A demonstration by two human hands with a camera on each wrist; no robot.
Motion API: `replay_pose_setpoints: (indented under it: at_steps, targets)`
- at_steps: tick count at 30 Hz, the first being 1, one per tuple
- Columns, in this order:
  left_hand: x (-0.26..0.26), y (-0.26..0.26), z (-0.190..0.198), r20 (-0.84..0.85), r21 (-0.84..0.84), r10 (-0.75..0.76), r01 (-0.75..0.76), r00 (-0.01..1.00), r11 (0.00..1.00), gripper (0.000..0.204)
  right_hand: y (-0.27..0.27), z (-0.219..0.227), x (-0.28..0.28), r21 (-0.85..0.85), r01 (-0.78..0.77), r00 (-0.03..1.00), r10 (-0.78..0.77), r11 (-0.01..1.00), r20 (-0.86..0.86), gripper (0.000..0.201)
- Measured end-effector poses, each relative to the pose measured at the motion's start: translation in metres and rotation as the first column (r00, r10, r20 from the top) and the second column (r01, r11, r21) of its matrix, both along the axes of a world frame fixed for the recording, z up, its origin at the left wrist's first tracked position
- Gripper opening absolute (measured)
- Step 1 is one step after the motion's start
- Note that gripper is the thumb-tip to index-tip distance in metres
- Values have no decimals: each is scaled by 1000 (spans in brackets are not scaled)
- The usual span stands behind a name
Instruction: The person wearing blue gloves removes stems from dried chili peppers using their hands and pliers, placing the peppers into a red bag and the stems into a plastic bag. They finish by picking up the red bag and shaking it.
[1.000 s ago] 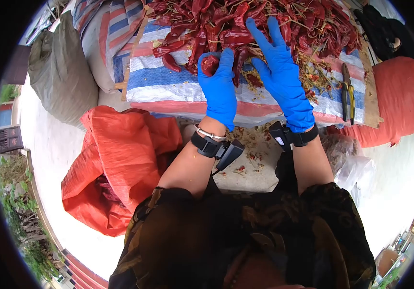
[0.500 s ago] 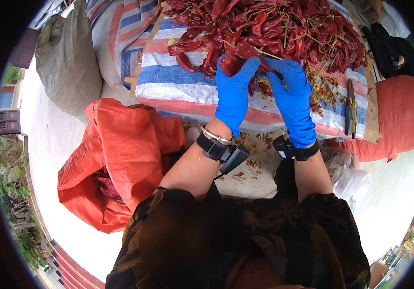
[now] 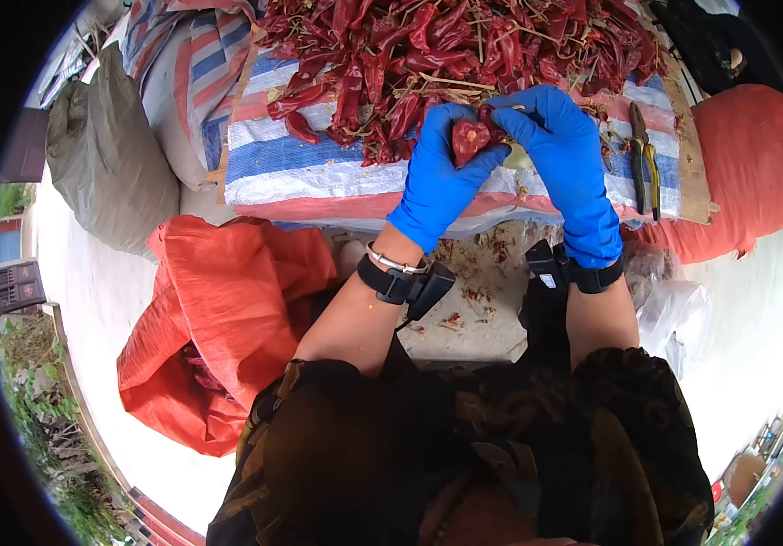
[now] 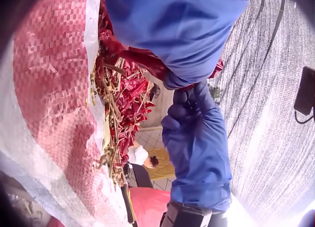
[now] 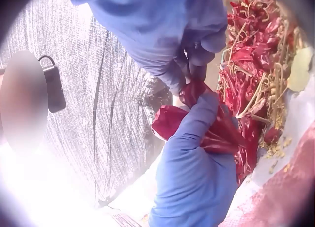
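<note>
Both hands wear blue gloves and meet over the front of the striped sheet (image 3: 318,173). The left hand (image 3: 446,177) grips red dried peppers (image 3: 470,138); in the right wrist view its thumb lies across the peppers (image 5: 219,133), one blunt end sticking out beside it. Close against it, the right hand (image 3: 566,146) has its fingertips curled and pinching the end of a pepper, as the right wrist view shows (image 5: 162,30). Behind the hands lies a heap of red peppers with stems (image 3: 446,41). The left wrist view shows the left hand (image 4: 172,35) and right hand (image 4: 199,148) nearly touching.
Yellow-handled snips (image 3: 643,164) lie on the sheet at the right. An open red sack (image 3: 227,309) with peppers inside stands at the lower left, a grey sack (image 3: 114,159) behind it. A full red sack (image 3: 755,173) is at the right, near clear plastic (image 3: 678,314).
The hands came together from apart, the right hand's spread fingers closing in to the pepper end. A pepper from the heap is now between them. The head view has shifted slightly.
</note>
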State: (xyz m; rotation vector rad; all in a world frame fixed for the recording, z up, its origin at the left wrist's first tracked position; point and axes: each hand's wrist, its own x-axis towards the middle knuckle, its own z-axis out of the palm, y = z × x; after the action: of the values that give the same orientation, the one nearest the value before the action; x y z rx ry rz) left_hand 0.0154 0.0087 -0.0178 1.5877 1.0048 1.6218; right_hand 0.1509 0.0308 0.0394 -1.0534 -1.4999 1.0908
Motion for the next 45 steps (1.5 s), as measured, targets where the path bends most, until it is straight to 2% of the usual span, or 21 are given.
replay_pose_setpoints:
  at_steps: [2, 6, 8, 9, 11, 15, 18, 20, 24, 26, 27, 29, 31, 34, 36, 37, 39, 40, 42, 44, 45]
  targets:
    - [8, -2, 13, 129, -151, 55, -35, 990, 988, 37, 1, -3, 4, 178, 29, 996, -44, 984, 83, 10]
    - [8, -1, -6, 242, -309, -53, 129, 969, 942, 37, -5, -4, 5, 148, 103, 995, -100, 984, -28, 8]
    - [10, -3, -11, 223, -201, -50, 96, 974, 975, 32, -6, 3, 7, -329, -53, 918, -84, 943, -388, 8]
    - [12, -4, -10, 223, -200, -53, 99, 973, 975, 32, -6, -1, 8, -329, -49, 917, -87, 943, -388, 8]
    - [17, -4, -8, 309, -127, -47, 90, 950, 988, 28, -3, -12, 9, -385, -282, 723, -69, 879, -687, 9]
    - [18, -7, -8, 218, -74, 31, -15, 975, 997, 27, -6, -11, 11, -507, -466, 562, -200, 725, -803, 10]
    - [16, -9, -1, 168, -68, 48, -37, 985, 997, 26, -4, -22, 11, -368, -655, 396, -115, 660, -911, 12]
    - [17, -13, 11, 357, -225, 31, 54, 933, 973, 30, -3, -26, 10, -270, -740, 222, -155, 617, -963, 13]
    - [16, -10, 15, 504, -350, 30, 172, 863, 921, 29, -2, -22, 7, -291, -648, 299, -116, 704, -947, 10]
    - [18, -5, 12, 430, -252, -7, 128, 903, 959, 28, -8, -2, 3, -269, 62, 911, -164, 961, -378, 8]
    - [19, -7, 12, 430, -253, -7, 128, 903, 959, 28, -8, 1, 5, -158, 85, 947, -129, 984, -295, 10]
    - [22, -10, 12, 198, -272, -6, 61, 980, 960, 26, -9, -1, 6, -88, 134, 958, -151, 987, -242, 10]
    - [24, -9, 9, 202, -289, 0, 60, 979, 956, 26, -8, -3, 8, -10, 175, 966, -174, 985, -194, 11]
    - [18, -5, 10, 117, -282, -16, 49, 993, 958, 24, -5, -13, 17, -311, -39, 847, -133, 950, -515, 12]
    - [14, -8, 15, 183, -342, -105, 164, 977, 925, 22, 1, -29, 23, -368, -350, 509, -155, 862, -847, 13]
    - [14, -11, 17, 187, -339, -102, 161, 977, 927, 22, 10, -28, 36, -367, -351, 513, -150, 861, -845, 13]
    - [14, -18, 20, 468, -397, -174, 381, 867, 835, 18, 26, -18, 58, -224, 39, 725, -182, 974, -665, 14]
    - [11, -16, 18, 468, -395, -178, 385, 866, 834, 18, 27, -16, 56, -222, 43, 724, -184, 974, -664, 14]
    - [1, -11, 17, 478, -477, -199, 443, 856, 759, 24, 27, -12, 47, 119, 403, 915, -396, 907, -80, 18]
    - [-1, -9, 19, 478, -462, -136, 380, 868, 802, 24, 31, -25, 49, 176, 384, 911, -403, 906, 88, 25]
    - [-2, -8, 21, 477, -446, -67, 307, 876, 841, 23, 34, -27, 47, 409, 349, 836, -477, 843, 270, 29]
